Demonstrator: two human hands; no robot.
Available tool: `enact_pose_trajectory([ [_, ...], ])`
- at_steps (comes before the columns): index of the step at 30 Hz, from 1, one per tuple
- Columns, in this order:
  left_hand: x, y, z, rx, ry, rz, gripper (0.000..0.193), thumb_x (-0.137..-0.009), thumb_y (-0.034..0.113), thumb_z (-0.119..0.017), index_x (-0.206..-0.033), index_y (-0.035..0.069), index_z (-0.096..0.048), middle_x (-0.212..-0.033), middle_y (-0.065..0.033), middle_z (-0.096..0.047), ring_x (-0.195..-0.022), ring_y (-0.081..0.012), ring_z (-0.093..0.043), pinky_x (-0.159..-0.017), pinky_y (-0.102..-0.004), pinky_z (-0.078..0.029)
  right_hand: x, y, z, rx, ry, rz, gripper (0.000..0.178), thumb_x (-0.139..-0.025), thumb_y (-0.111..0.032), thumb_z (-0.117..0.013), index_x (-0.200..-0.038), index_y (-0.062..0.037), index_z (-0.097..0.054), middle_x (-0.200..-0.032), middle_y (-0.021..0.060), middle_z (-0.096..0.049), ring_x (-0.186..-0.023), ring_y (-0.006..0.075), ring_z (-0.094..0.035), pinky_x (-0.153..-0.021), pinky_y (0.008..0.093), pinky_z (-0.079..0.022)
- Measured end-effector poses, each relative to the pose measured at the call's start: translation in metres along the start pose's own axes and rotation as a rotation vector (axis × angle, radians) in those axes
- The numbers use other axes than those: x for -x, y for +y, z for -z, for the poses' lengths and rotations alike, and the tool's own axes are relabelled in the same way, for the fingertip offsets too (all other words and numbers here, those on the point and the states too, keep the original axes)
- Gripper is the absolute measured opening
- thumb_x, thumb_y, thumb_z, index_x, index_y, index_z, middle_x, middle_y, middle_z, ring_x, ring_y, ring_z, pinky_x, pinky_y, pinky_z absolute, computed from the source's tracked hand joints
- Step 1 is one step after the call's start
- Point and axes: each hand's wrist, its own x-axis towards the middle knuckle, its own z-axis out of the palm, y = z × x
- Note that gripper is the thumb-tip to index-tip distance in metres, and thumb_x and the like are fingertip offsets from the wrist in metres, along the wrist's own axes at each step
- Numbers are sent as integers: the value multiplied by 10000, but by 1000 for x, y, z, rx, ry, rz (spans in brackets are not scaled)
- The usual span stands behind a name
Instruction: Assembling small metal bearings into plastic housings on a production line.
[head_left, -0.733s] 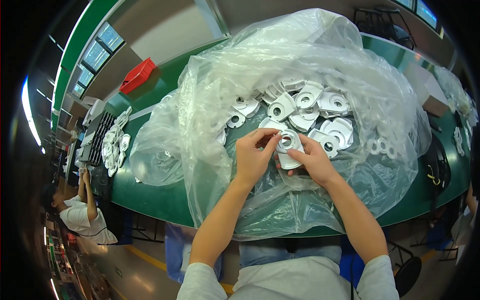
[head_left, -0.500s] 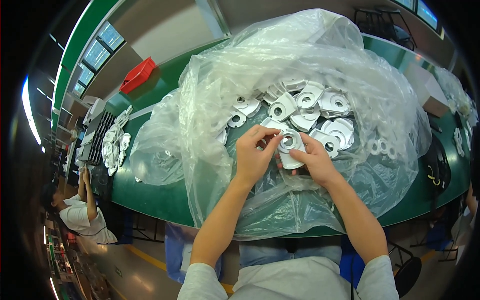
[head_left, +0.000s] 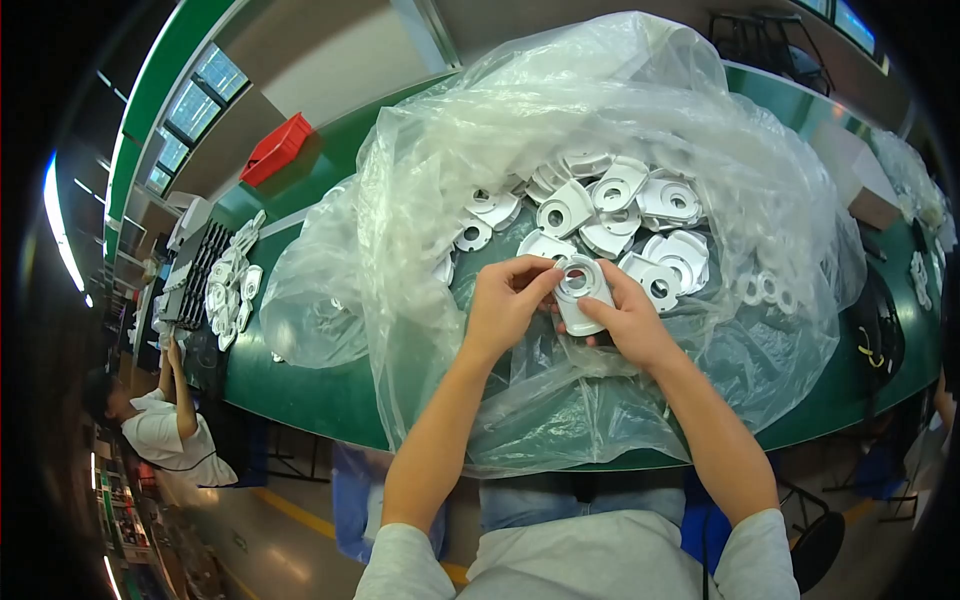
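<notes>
A white plastic part [head_left: 577, 318] with a round ring and a hole at one end is between my hands, above the opening of the plastic bag [head_left: 600, 105]. My right hand [head_left: 636, 322] grips its right side, thumb on top and fingers beneath. At the ring's upper left edge, the thumb and forefinger of my left hand [head_left: 503, 305] are pinched together against the part. Whether something small sits in that pinch is hidden. Just beyond my hands lies a heap of similar white parts [head_left: 565, 212] inside the clear bag.
The bag spreads over a green table [head_left: 300, 385]. Farther left are a red bin [head_left: 276, 150] and a pile of white parts [head_left: 232, 285], with a co-worker [head_left: 170, 430] beside them. A cardboard box [head_left: 862, 185] and a black item [head_left: 875, 325] are at the right.
The white part has tilted slightly in my hands, and my left fingers have shifted a little along its ring. Both hands stay in nearly the same place.
</notes>
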Motion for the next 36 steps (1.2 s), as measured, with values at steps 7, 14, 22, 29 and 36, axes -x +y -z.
enact_pose_trajectory([
  [7, -2, -1, 1, 74, -40, 1, 167, -860, 71, -610, -956, -58, -654, -754, -69, -657, -619, -108, -606, -588, -231, -490, -2, 5, 3, 68, 20, 48, 307, -858, -113, -567, -1148, -62, -482, -918, 32, -629, -724, 87, -630, -506, 196, -422],
  [14, 2, -2, -2, 58, -22, -55, 146, -859, 32, -597, -948, -76, -641, -756, -70, -653, -623, -110, -609, -592, -233, -491, -1, 2, -2, 6, 34, 81, 234, -922, -199, -503, -1096, -42, -509, -893, 54, -631, -699, 115, -628, -557, 220, -476],
  [22, 5, 16, -2, -40, -13, -226, 236, -794, 0, -640, -1029, -6, -656, -873, -66, -633, -809, -107, -590, -698, -242, -496, -5, 13, 1, 103, 57, 159, 338, -992, -326, -385, -969, -39, -562, -815, 43, -629, -642, 104, -603, -530, 210, -464],
  [29, 4, 16, 5, -252, -81, -352, 181, -768, -5, -655, -947, -8, -684, -831, -86, -664, -711, -151, -633, -663, -254, -498, -4, 14, -5, 107, 46, 245, 274, -977, -245, -442, -903, -10, -561, -757, 30, -602, -621, 88, -561, -547, 229, -438],
  [36, 8, 5, -7, -165, 21, -282, 93, -780, 37, -651, -840, -33, -651, -751, -75, -638, -637, -110, -588, -584, -237, -454, 2, 13, -9, 134, 138, 139, 323, -965, -253, -458, -786, -2, -555, -665, 63, -597, -514, 115, -567, -456, 247, -437],
])
